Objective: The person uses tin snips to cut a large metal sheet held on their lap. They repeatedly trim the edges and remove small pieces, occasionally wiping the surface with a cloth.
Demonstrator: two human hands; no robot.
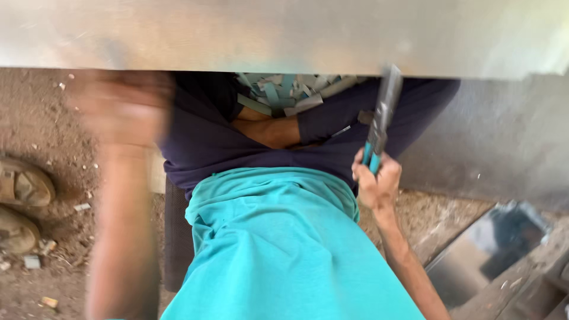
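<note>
Clenched tight, the right hand (376,185) grips the teal handles of a pair of snips (379,121), blades raised toward the edge of a wide metal sheet (284,35) overhead, apparently to reach it. Whether the blurred left hand (121,109) holds anything cannot be told. Offcut strips (284,92) lie heaped beneath the sheet, in no visible container. Two worn shoes (21,204) rest on the dirt ground (53,124).

- Daylight, soft and even; no hard shadows.
- Glare on pale metal sheet (284,32), strongest at far right.
- Left hand (121,109) heavily motion-blurred; tool (380,118) in right hand (376,181) slightly smeared.
- Near right corner out of focus.
</note>
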